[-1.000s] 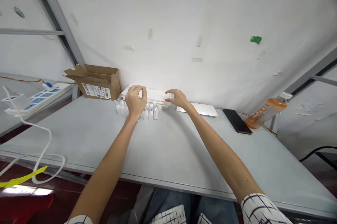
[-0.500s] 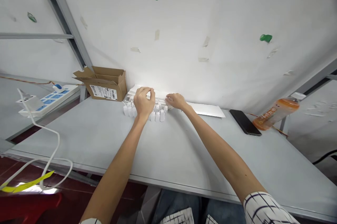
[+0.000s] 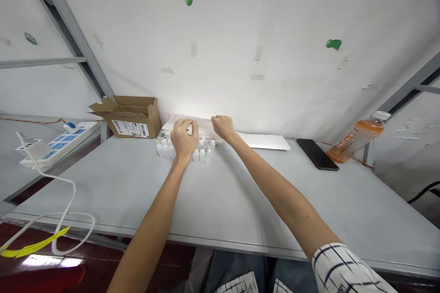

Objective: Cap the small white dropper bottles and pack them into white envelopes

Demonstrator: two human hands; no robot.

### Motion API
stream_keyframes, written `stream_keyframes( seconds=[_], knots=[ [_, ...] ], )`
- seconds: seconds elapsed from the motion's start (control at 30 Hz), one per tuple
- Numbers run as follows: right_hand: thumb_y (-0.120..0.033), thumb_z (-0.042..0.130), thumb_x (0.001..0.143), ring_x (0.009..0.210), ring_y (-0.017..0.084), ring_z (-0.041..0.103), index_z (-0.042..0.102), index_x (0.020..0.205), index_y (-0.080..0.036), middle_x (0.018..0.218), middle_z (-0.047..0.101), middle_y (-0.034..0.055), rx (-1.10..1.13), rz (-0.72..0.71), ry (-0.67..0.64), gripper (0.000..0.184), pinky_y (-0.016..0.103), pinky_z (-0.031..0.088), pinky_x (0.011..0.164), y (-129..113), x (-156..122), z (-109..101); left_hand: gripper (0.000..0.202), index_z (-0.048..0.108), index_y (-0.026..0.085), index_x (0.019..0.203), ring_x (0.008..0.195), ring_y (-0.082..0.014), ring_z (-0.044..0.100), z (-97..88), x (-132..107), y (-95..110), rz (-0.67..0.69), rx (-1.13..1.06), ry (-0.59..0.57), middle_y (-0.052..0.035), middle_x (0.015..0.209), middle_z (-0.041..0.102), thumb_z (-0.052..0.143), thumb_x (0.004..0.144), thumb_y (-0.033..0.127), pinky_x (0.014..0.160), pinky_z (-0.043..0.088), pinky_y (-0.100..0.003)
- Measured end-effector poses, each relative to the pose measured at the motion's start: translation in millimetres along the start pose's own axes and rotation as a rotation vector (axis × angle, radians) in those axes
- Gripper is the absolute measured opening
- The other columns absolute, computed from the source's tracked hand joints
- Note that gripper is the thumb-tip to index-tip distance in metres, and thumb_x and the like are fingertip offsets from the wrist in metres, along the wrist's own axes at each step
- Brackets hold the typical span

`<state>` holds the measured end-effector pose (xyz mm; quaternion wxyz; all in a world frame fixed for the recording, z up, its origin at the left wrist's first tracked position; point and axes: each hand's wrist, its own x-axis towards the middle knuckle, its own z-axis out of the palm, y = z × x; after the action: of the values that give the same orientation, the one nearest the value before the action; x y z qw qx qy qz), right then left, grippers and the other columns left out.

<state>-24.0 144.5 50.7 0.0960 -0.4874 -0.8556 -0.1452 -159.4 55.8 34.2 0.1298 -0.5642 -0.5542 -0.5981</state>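
Several small white capped pieces [image 3: 207, 155] stand in a cluster at the back of the table, against a stack of white sheets [image 3: 172, 123]. Above this cluster is my left hand [image 3: 184, 139], its thumb and fingers curled into a pinch; what lies between the fingertips, if anything, is too small to make out. My right hand [image 3: 223, 128] is closed over the right end of the stack, fingertips turned toward the wall. Whatever it grips is hidden behind the fingers. Part of the cluster is covered by my left hand.
An open cardboard box [image 3: 132, 121] stands left of the stack. Right of it lie a flat white sheet [image 3: 264, 141], a black phone [image 3: 316, 154] and a tilted orange drink bottle [image 3: 357, 139]. A power strip [image 3: 65, 144] with a white cable [image 3: 73, 192] is at far left.
My right hand has risen slightly and its fingers have curled in more. My left hand keeps its pinch above the cluster. The whole view has shifted a little.
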Motion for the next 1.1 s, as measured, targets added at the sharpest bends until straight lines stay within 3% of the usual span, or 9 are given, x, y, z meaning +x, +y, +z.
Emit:
stream_keyframes(
  seconds=[0.13,0.27,0.43,0.53,0.63,0.77,0.93,1.03,1.1],
  knots=[
    [-0.014,0.038,0.1,0.08,0.021,0.064,0.071,0.098,-0.016,0.093,0.073,0.0124,0.066,0.133,0.162,0.034,0.03,0.025,0.058,13.8,-9.6,-11.0,0.021,0.068,0.018,0.077,0.081,-0.018,0.062,-0.1,-0.4,2.4,0.023,0.006,0.045,-0.0055,0.083,0.07,0.051,0.088,0.02,0.067,0.05,-0.028],
    [-0.026,0.045,0.101,0.074,0.019,0.063,0.074,0.091,-0.017,0.088,0.074,0.0095,0.118,0.227,0.325,0.031,0.029,0.023,0.057,48.8,-40.6,-22.7,0.019,0.068,0.018,0.077,0.078,-0.0175,0.062,1.7,-3.6,7.4,0.077,-0.01,0.077,-0.005,0.082,0.07,0.052,0.087,0.02,0.066,0.049,-0.028],
    [-0.026,0.052,0.097,0.077,0.017,0.067,0.077,0.088,-0.018,0.095,0.076,0.0081,0.158,0.202,0.604,0.027,0.026,0.034,0.059,114.7,-122.4,-28.0,0.021,0.068,0.018,0.078,0.078,-0.0176,0.061,5.2,-12.2,20.4,0.176,-0.025,0.055,-0.0052,0.081,0.07,0.052,0.091,0.022,0.067,0.049,-0.029],
    [-0.028,0.054,0.097,0.076,0.017,0.069,0.079,0.092,-0.02,0.093,0.077,0.0069,0.133,0.189,0.676,0.026,0.026,0.039,0.059,149.2,-183.4,-23.6,0.02,0.068,0.018,0.079,0.08,-0.0179,0.062,8.2,-22.3,34.6,0.278,-0.045,0.026,-0.0052,0.082,0.071,0.053,0.093,0.021,0.072,0.05,-0.03],
    [-0.024,0.054,0.096,0.072,0.016,0.069,0.08,0.095,-0.022,0.092,0.077,0.005,0.127,0.151,0.62,0.026,0.025,0.042,0.057,168.3,-238.7,-14.2,0.019,0.067,0.019,0.08,0.081,-0.0179,0.063,11.6,-37.1,51.7,0.371,-0.075,-0.046,-0.0054,0.083,0.07,0.053,0.093,0.019,0.074,0.051,-0.031],
    [-0.017,0.051,0.093,0.079,0.017,0.071,0.08,0.095,-0.024,0.098,0.077,0.006,0.213,0.044,0.42,0.03,0.026,0.05,0.064,165.3,-285.6,-0.2,0.02,0.068,0.019,0.083,0.083,-0.0183,0.063,16.3,-63.1,72.9,0.499,-0.14,-0.255,-0.0063,0.086,0.07,0.052,0.094,0.02,0.072,0.051,-0.031],
    [-0.01,0.054,0.085,0.089,0.02,0.071,0.079,0.101,-0.025,0.106,0.075,0.0058,0.295,-0.041,0.195,0.033,0.029,0.054,0.068,142.6,-292.6,7.5,0.025,0.072,0.02,0.1,0.106,-0.0229,0.064,24.5,-96.4,81.8,0.613,-0.144,-0.676,-0.01,0.112,0.07,0.05,0.098,0.031,0.089,0.052,-0.037],
    [-0.017,0.06,0.086,0.096,0.023,0.07,0.079,0.102,-0.026,0.11,0.075,0.0056,0.362,-0.019,0.12,0.027,0.032,0.055,0.074,134.6,-284.4,4.7,0.034,0.07,0.021,0.121,0.13,-0.0288,0.053,27.6,-105.7,76.4,0.638,-0.085,-0.907,-0.0133,0.139,0.059,0.049,0.099,0.038,0.104,0.047,-0.044],
    [-0.026,0.065,0.086,0.099,0.024,0.07,0.079,0.1,-0.025,0.111,0.074,0.0061,0.421,0.014,0.093,0.02,0.035,0.055,0.079,132.1,-278.5,0.4,0.039,0.067,0.021,0.127,0.134,-0.0305,0.051,26.8,-104.4,73.0,0.624,-0.044,-1.014,-0.0138,0.144,0.057,0.05,0.099,0.042,0.108,0.044,-0.047]
  ],
)
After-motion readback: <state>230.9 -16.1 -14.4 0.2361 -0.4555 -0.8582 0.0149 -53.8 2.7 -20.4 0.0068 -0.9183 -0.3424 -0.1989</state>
